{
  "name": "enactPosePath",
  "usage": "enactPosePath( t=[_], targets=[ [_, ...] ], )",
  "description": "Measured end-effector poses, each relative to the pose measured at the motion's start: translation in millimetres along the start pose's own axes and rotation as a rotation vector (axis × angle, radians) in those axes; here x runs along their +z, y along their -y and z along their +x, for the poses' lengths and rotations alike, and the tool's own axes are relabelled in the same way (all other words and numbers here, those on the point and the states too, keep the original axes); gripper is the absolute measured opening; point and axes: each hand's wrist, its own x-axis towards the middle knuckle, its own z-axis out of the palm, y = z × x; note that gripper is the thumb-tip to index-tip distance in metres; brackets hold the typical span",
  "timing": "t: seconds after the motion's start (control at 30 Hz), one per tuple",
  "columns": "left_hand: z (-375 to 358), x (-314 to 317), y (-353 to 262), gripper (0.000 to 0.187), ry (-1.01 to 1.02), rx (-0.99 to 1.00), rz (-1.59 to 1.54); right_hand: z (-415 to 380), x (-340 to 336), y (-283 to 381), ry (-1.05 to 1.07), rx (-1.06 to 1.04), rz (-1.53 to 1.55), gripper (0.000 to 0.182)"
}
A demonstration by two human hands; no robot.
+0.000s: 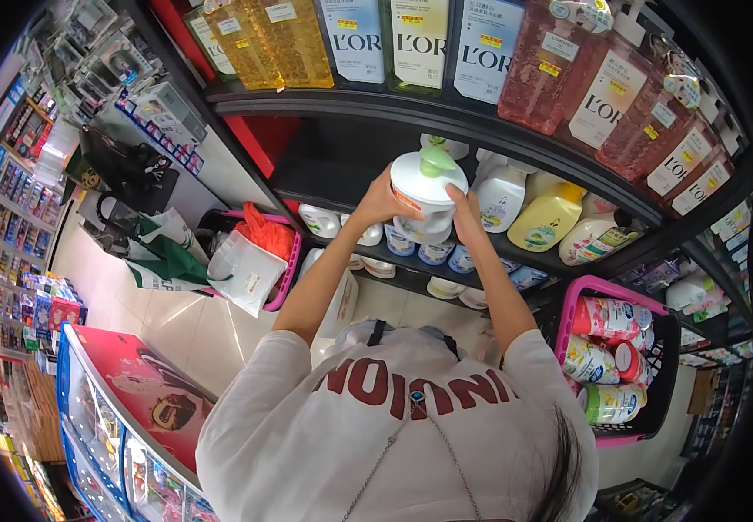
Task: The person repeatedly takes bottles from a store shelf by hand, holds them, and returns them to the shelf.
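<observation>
A white pump bottle [428,184] with a pale green pump head [437,162] is held between my two hands, in front of the middle shelf. My left hand [383,198] wraps its left side, and my right hand [467,214] grips its right side. To the right of it on that shelf stand a white pump bottle [500,198], a yellow bottle [548,217] and a cream bottle with a floral label [598,238]. Another white bottle with green print [442,145] stands behind the held one, partly hidden.
Above, a black shelf [324,103] carries gold, clear and pink pump bottles [543,74]. Lower down are several white and blue tubs [435,252]. A pink-rimmed basket [582,300] of bottles sits at right; another basket [287,277] with bags sits left. A display case [98,409] stands lower left.
</observation>
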Motion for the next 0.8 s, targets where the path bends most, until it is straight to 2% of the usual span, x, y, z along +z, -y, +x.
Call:
enactPosePath(
  t=[0.3,0.4,0.5,0.53,0.6,0.63,0.67,0.73,0.8],
  targets=[
    [28.9,-5.5,9.4,0.093,0.044,-0.042,0.064,40.2,-7.9,-13.3,-0.045,-0.046,-0.003,0.063],
    [16.1,4.8,14.3,0.097,-0.004,-0.105,0.013,38.9,-5.9,-16.9,-0.129,-0.061,-0.039,0.063],
    [2.2,28.5,24.3,0.104,-0.198,-0.1,0.244,9.4,11.5,-9.1,-0.159,-0.077,-0.053,0.065],
    [2.2,30.7,25.9,0.104,-0.193,-0.098,0.243,4.5,14.5,-13.4,-0.164,-0.08,-0.054,0.065],
    [3.9,35.0,22.7,0.104,-0.234,-0.155,0.258,-3.1,17.9,-25.5,-0.202,-0.229,-0.181,0.069],
    [5.8,37.1,21.0,0.104,-0.232,-0.157,0.255,-9.0,18.0,-30.5,-0.188,-0.208,-0.163,0.073],
    [9.9,38.1,22.0,0.104,-0.242,-0.172,0.252,-7.9,15.0,-35.7,-0.19,-0.206,-0.165,0.073],
    [20.2,39.2,24.0,0.103,-0.25,-0.187,0.252,-2.1,6.8,-49.7,-0.167,-0.192,-0.361,0.07],
    [31.9,41.6,30.0,0.092,-0.267,-0.178,0.294,6.7,8.3,-42.6,-0.162,-0.167,-0.299,0.071]
  ],
)
